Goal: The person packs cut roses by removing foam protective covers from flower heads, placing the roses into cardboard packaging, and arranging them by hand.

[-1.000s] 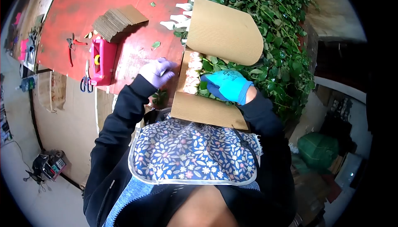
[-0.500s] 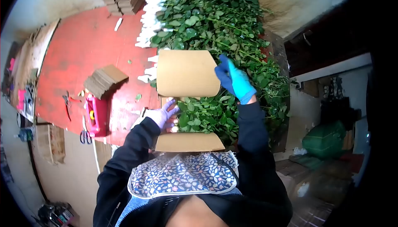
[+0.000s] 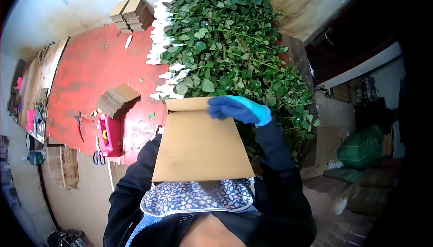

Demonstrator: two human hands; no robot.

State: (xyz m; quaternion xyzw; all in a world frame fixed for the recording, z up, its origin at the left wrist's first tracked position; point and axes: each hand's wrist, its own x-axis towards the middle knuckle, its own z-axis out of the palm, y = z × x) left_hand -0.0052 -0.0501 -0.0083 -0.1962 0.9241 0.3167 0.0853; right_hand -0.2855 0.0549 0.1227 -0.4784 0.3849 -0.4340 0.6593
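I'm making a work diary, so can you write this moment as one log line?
right hand: blue-gloved, over far end of cardboard; left hand: hidden; leafy stems: beyond cardboard; pink tape dispenser: on red table

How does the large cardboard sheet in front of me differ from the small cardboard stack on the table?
The large cardboard sheet shows one broad face, while the small cardboard stack is many little pieces, slanted with edges showing.
The sheet lies close to the apron; the stack sits beside the pink tape dispenser.
The right hand is at the sheet's far end; no hand is at the stack.
Both are brown.
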